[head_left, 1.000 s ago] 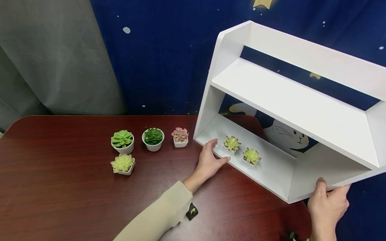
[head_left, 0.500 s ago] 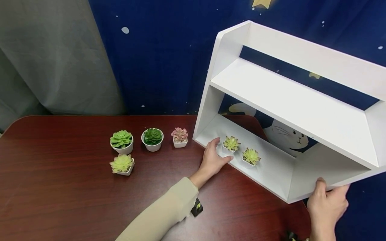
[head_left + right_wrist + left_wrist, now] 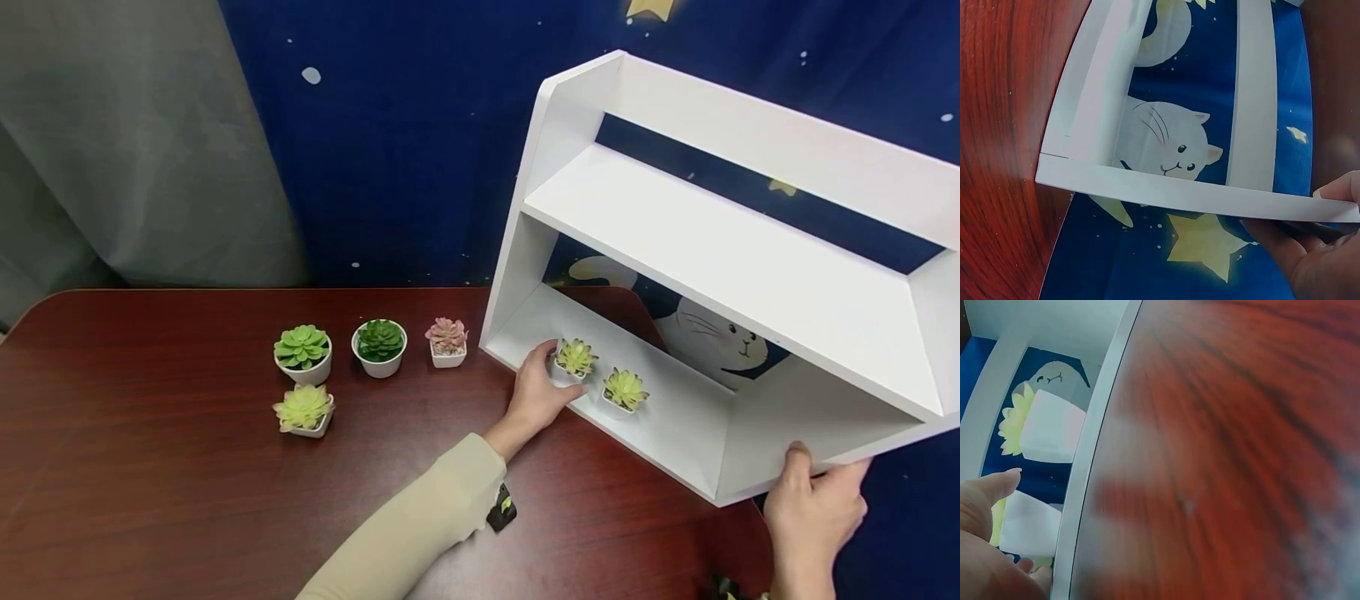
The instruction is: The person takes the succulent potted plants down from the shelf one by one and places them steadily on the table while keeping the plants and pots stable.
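A white two-tier shelf (image 3: 720, 242) stands angled at the right of the table. Two yellow-green succulents in white pots are on its lower board: a left potted succulent (image 3: 574, 358) and a right potted succulent (image 3: 624, 390). My left hand (image 3: 537, 398) reaches over the board's front edge, with thumb and fingers spread on either side of the left pot. In the left wrist view, a small gap shows between the thumb and that white pot (image 3: 1030, 524). My right hand (image 3: 816, 510) grips the front edge of the shelf's right side panel (image 3: 1179, 195).
Left of the shelf on the brown table (image 3: 187, 500) stand a bright green succulent (image 3: 302, 350), a dark green succulent (image 3: 380, 343), a pink succulent (image 3: 448, 340) and a yellow-green succulent (image 3: 305, 408). A blue patterned curtain (image 3: 420, 142) hangs behind.
My left hand has moved right and slightly inward, bringing its thumb and fingers round the left potted succulent. The right hand, the shelf and the plants stay where they were.
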Motion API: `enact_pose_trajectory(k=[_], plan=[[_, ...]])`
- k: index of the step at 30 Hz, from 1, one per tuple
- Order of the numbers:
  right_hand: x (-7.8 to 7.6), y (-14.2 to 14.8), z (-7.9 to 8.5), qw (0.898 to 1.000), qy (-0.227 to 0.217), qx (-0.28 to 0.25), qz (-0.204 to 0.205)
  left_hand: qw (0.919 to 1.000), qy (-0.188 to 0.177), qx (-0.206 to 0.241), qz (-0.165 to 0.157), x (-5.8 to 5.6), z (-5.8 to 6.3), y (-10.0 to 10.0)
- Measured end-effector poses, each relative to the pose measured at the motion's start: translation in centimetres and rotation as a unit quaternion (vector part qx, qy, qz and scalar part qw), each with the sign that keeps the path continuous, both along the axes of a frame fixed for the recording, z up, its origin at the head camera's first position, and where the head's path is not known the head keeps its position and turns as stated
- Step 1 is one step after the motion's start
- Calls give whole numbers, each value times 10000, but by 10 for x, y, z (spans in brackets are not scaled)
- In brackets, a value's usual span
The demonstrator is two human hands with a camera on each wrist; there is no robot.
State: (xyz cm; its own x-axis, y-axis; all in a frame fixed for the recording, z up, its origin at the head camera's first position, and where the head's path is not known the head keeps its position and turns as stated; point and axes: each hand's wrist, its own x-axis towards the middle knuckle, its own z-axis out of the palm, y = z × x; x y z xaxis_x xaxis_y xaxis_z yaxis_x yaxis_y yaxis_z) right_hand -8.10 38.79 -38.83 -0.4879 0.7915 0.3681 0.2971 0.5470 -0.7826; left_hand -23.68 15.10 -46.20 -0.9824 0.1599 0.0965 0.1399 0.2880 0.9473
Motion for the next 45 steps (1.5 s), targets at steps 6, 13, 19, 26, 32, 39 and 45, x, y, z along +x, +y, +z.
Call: enact_pose_trajectory(k=[6,13,19,26,32,39,45], plan=[[1,0,0,10000,4,-26,4,9999,-110,-29,-75,-2,-2,6],[1,1,-1,10000,53,26,3,10000,58,-56,-39,-5,-3,9],[1,1,-2,10000,75,38,0,9998,75,-181,-16,-6,-2,9],[0,1,-3,10000,67,23,3,9999,37,-69,82,-4,-3,8],[1,0,-2,10000,54,-7,-20,9998,96,-4,147,-2,2,1],[1,0,-2,10000,76,15,-31,9996,154,111,231,2,7,-11],[1,0,-2,9999,123,22,-47,9986,292,39,431,7,10,-20]])
